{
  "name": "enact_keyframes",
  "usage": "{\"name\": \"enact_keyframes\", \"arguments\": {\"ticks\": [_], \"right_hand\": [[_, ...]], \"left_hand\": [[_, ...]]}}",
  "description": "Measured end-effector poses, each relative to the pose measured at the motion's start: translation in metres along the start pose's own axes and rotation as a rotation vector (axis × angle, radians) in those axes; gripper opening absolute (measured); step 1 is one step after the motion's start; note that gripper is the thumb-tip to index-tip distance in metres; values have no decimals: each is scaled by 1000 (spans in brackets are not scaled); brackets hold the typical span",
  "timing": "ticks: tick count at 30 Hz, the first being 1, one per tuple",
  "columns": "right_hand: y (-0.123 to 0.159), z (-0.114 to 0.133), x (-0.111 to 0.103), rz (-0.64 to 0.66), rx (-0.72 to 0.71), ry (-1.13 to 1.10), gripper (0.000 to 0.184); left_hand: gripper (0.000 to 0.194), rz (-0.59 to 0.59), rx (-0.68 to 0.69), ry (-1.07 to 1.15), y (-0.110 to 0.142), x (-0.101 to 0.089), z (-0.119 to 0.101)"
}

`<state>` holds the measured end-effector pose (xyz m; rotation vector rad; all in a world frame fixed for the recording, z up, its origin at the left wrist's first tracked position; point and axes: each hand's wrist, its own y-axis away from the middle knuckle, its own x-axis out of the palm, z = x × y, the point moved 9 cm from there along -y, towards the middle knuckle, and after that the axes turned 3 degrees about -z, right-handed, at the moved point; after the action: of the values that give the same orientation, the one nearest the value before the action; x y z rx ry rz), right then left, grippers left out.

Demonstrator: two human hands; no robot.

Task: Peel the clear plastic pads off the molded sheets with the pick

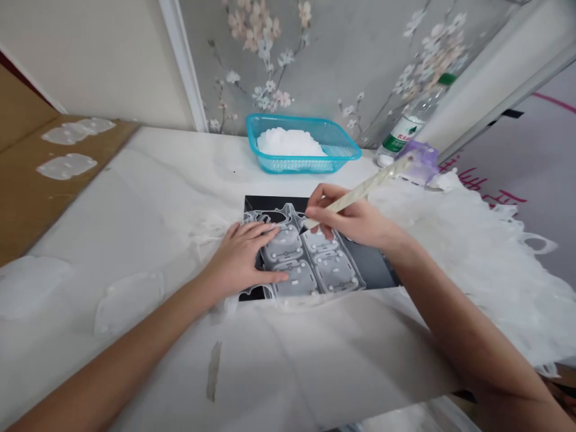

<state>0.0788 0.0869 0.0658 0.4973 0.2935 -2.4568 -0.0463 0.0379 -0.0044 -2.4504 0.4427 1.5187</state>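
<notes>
At the far left a brown cardboard sheet [27,186] carries two translucent plastic pieces [67,166], one beyond the other. Nearer the person, two larger see-through pieces [130,300] lie on the white desk [180,162], spaced apart, with a strip of tape [213,372] stuck to the pale surface further right and closer to the person. Next comes the left hand [245,255], its fingers and thumb spread wide, pressing on the left part of a clear molded plastic sheet [335,270]; that sheet lies in the middle of the desk, over a black mat [256,202], and shows rounded panels set in rows. Behind it, against the flowered wallpaper [315,66], stands a blue plastic basket [306,165] with a heap of white pieces [290,143] in its left part. The right hand [351,219] is closed around a slim pale-handled tool [373,183] (pen-like in its grip), slanted so that its dark tip is at the sheet between two panels. Beyond, to the right, a clear bottle with a green cap [407,126] stands just beside a purple object [420,162], too blurred to name. A large pile of translucent plastic scraps [472,270] fills the right side, below a white board [540,150] with red writing.
</notes>
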Motion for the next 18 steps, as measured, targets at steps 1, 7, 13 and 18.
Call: {"name": "enact_keyframes", "arguments": {"ticks": [1, 7, 13, 18], "right_hand": [[3, 3, 10, 88, 12, -21, 22], [9, 3, 41, 319, -6, 85, 14], [8, -9, 48, 365, -39, 169, 11], [8, -3, 51, 348, -97, 249, 11]], "left_hand": [[92, 4, 3, -4, -1, 0, 0], [95, 14, 6, -9, -2, 0, 2], [93, -8, 23, -2, -2, 0, 1], [93, -20, 23, 25, -2, -1, 1]]}}
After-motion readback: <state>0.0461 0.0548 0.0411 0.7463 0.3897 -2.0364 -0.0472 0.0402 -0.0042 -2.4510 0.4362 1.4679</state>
